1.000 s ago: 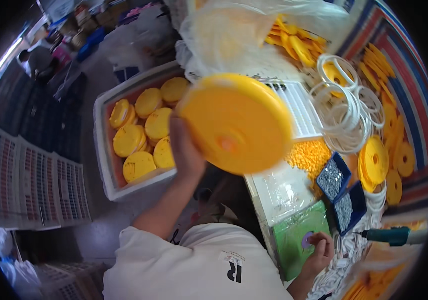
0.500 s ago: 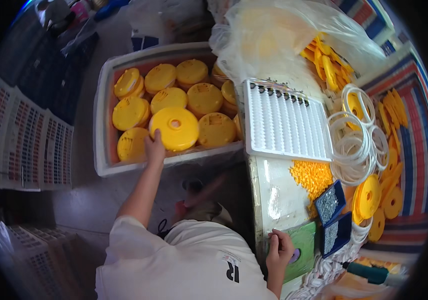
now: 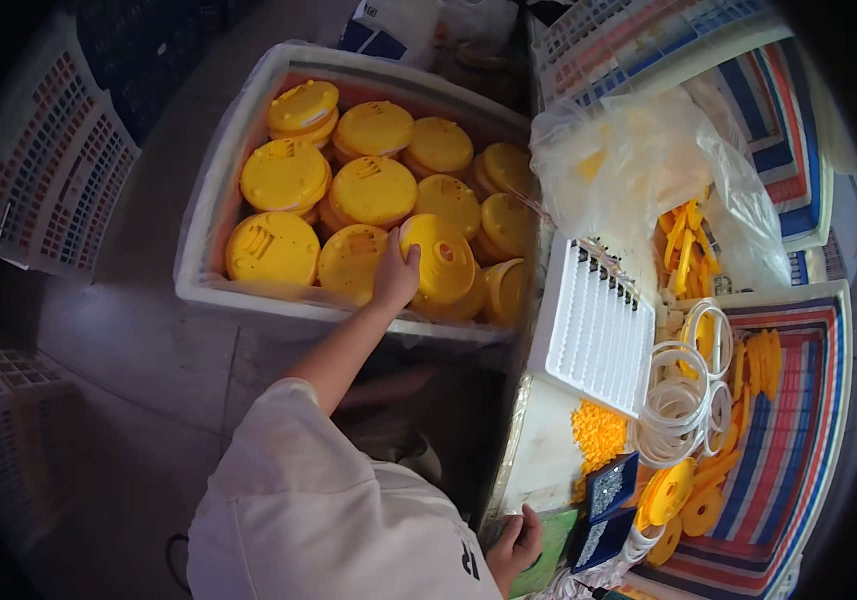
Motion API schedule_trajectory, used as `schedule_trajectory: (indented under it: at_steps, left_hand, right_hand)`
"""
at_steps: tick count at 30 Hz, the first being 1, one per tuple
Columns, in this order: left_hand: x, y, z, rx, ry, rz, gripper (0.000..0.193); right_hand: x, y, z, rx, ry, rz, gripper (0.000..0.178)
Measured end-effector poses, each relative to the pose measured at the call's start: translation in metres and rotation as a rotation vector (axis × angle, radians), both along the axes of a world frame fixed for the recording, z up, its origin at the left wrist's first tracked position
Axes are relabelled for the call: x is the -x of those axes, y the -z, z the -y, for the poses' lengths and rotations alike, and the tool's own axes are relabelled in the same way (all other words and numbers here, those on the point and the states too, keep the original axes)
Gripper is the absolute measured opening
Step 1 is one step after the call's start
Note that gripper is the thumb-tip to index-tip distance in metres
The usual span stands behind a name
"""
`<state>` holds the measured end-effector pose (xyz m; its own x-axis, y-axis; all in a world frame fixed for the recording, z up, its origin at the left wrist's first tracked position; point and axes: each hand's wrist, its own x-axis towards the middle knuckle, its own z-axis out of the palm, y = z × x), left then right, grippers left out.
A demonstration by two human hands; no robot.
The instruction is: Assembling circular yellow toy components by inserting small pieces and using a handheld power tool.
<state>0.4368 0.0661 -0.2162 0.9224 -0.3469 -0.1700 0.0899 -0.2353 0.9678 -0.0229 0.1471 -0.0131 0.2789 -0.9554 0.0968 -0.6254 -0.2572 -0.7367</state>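
Observation:
My left hand [image 3: 398,274] grips the rim of a round yellow plastic disc-shaped case [image 3: 439,262], thumb on its near face. The case is tilted over the front right of a white foam box [image 3: 211,292], which is packed with similar yellow cases [image 3: 374,190]. Whether it touches the ones beneath, I cannot tell. At the near edge of the worktable, my right hand [image 3: 517,547] has its fingers curled together beside a green mat [image 3: 552,540]. Anything between those fingertips is too small to make out.
On the table to my right are a white ridged tray [image 3: 599,335], small orange pieces [image 3: 599,430], blue bins of small metal parts [image 3: 609,490] and white rings [image 3: 674,400]. A striped-lined crate [image 3: 769,440] stands beyond. White crates [image 3: 69,180] stand left.
My left hand has carried the yellow case rightward across the box, and the case has tipped more on edge. My right hand stays by the green mat. The whole view has shifted.

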Motion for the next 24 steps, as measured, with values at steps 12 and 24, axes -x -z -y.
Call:
schedule_trajectory:
  at_steps: [12,24]
  left_hand:
    - [0.009,0.006,0.195,0.119,0.434,-0.017,0.042]
    - [-0.003,-0.059,0.03,0.472,-0.19,0.108,0.009]
  right_hand:
    - [0.002,0.012,0.0,0.089,0.028,-0.099,0.016]
    - [-0.01,-0.004,0.003,0.147,-0.007,-0.06,0.016]
